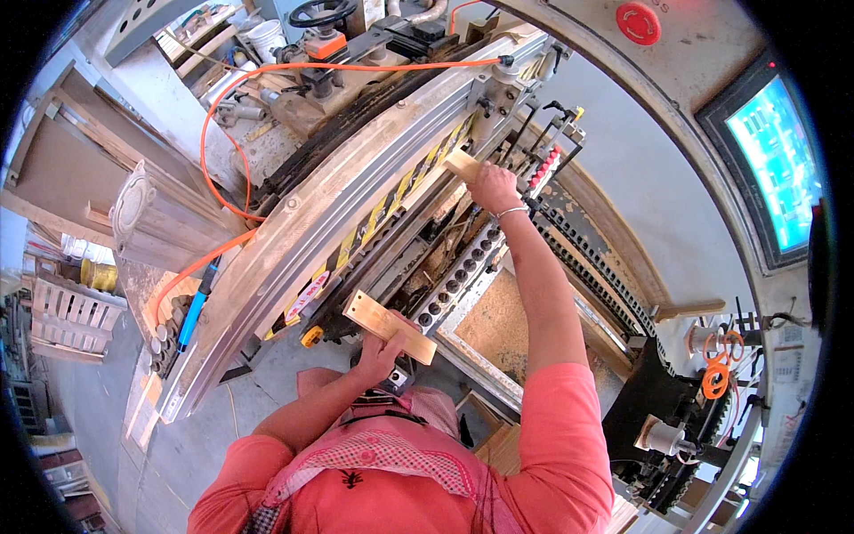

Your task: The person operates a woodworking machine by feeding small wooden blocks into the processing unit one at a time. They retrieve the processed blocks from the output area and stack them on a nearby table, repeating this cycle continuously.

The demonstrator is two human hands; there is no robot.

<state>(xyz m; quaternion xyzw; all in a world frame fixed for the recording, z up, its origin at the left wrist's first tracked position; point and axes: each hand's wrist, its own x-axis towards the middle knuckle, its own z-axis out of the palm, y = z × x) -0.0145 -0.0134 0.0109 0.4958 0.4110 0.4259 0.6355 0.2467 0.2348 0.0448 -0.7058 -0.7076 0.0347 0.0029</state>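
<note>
My left hand [382, 354] is closed round a short flat wooden board [374, 315], held low in front of my body. Small dark holes show near the board's far left end. My right arm reaches forward, and my right hand [495, 189] grips a second pale wooden piece [462, 165] beside the machine's long metal beam [347, 173]. Part of that piece is hidden under the fingers. Below and between my hands runs a row of round dark sockets [458, 278] on a white strip.
A red emergency button [639, 23] and a lit screen [774, 165] sit on the right panel. An orange hose [206, 133] loops over the beam's left side. Wood dust covers a tray [498, 325] below my right arm. Black chain tracks [600, 267] run along the right.
</note>
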